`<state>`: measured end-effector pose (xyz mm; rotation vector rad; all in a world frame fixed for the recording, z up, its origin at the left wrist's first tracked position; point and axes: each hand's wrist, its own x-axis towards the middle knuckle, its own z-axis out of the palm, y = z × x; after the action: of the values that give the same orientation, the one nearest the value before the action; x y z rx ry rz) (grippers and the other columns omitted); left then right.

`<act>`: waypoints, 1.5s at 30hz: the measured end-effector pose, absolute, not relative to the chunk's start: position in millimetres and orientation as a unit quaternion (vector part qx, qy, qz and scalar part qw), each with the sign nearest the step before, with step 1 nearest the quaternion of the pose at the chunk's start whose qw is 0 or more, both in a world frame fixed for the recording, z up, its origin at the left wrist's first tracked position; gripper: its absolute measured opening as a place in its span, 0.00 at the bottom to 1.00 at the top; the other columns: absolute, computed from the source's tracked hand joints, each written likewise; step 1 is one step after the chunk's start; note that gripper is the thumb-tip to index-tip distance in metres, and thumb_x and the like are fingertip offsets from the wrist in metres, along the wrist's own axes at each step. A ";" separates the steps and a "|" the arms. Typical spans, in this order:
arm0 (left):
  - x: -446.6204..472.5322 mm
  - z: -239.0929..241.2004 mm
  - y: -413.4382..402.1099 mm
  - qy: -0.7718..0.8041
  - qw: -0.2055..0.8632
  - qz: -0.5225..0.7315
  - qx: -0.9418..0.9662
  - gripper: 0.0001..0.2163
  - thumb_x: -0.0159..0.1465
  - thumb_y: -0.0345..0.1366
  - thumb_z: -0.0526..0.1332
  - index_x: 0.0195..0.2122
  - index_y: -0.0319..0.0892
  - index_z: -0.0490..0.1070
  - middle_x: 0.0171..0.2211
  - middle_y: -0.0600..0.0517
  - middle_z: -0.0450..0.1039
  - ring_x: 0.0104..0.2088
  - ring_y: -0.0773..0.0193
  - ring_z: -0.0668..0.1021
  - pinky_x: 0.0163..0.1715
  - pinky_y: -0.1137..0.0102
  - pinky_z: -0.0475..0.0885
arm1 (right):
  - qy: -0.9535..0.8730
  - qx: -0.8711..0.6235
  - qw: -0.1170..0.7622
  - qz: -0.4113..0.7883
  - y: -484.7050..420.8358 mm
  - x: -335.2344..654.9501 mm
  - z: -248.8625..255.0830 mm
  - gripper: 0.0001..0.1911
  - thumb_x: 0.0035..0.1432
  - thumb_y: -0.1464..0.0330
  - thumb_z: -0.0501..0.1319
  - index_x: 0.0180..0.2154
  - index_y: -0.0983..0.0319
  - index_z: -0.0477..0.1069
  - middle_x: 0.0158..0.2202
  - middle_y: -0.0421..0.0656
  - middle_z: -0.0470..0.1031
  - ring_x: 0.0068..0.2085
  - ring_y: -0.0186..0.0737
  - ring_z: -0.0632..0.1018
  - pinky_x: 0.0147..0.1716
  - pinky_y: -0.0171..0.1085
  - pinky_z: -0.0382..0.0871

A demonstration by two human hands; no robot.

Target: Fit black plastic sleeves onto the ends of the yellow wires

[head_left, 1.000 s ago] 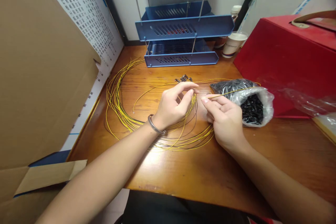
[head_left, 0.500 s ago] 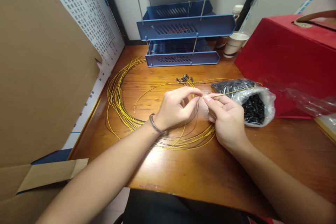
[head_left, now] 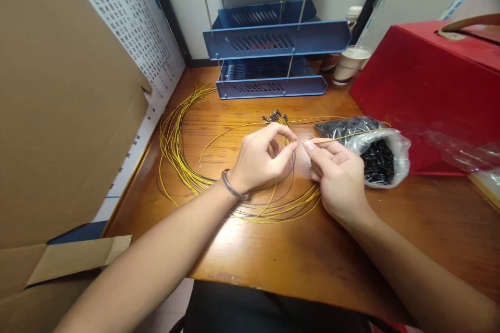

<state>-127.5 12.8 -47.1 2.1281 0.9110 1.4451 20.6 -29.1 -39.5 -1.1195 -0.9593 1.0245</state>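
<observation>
My right hand (head_left: 339, 177) pinches a thin yellow wire (head_left: 353, 135) between thumb and forefinger close to its end. From there the wire runs right, over the plastic bag. Just left of it, my left hand (head_left: 260, 153) has thumb and forefinger drawn together; whatever is between the tips is too small to make out. Under and around both hands lies a loose coil of yellow and black wires (head_left: 175, 151). A bunch of wire ends with dark metal tips (head_left: 276, 115) rests behind the left hand.
A clear plastic bag (head_left: 402, 161) of small black pieces (head_left: 377, 164) lies open beside my right hand. Blue tiered trays (head_left: 273, 88) stand at the back, with a paper cup (head_left: 349, 65) nearby. A red box (head_left: 422, 99) is at right, cardboard (head_left: 70, 104) at left.
My left fingertips have drawn back slightly to the left, leaving a small gap from the right fingertips. The right hand still holds the wire in the same place.
</observation>
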 end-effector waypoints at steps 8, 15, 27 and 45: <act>-128.4 -46.7 12.7 0.326 0.192 0.510 0.772 0.05 0.64 0.33 0.64 0.40 0.40 0.75 0.36 0.52 0.81 0.22 0.74 0.73 0.27 0.76 0.71 | -0.413 -0.481 0.629 0.451 -28.2 21.4 -40.5 0.07 0.53 0.65 0.70 0.31 0.60 0.75 0.16 0.30 0.57 0.18 0.28 0.54 0.20 0.33 0.57; -127.8 -46.5 12.4 0.312 0.185 0.525 0.769 0.03 0.64 0.33 0.65 0.35 0.39 0.75 0.32 0.52 0.80 0.24 0.73 0.74 0.26 0.77 0.70 | -0.415 -0.477 0.629 0.453 -29.2 21.4 -40.4 0.07 0.53 0.64 0.70 0.32 0.60 0.75 0.17 0.30 0.57 0.18 0.27 0.54 0.19 0.33 0.53; -126.5 -43.3 9.4 0.285 0.163 0.536 0.778 0.05 0.65 0.32 0.64 0.37 0.37 0.80 0.33 0.49 0.83 0.27 0.70 0.78 0.27 0.76 0.72 | -0.413 -0.473 0.633 0.453 -28.7 20.5 -39.5 0.08 0.53 0.64 0.71 0.32 0.61 0.76 0.16 0.30 0.57 0.18 0.26 0.55 0.17 0.31 0.53; -124.8 -44.1 8.1 0.319 0.212 0.536 0.753 0.05 0.63 0.33 0.66 0.34 0.37 0.81 0.29 0.50 0.83 0.22 0.72 0.75 0.22 0.77 0.69 | -0.436 -0.468 0.630 0.440 -29.7 20.9 -40.2 0.09 0.55 0.63 0.70 0.33 0.61 0.75 0.17 0.30 0.58 0.18 0.27 0.60 0.20 0.31 0.60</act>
<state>-124.8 8.1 -44.1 2.0910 0.8861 1.4877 20.9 -29.7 -40.2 -1.0707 -0.9992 1.0081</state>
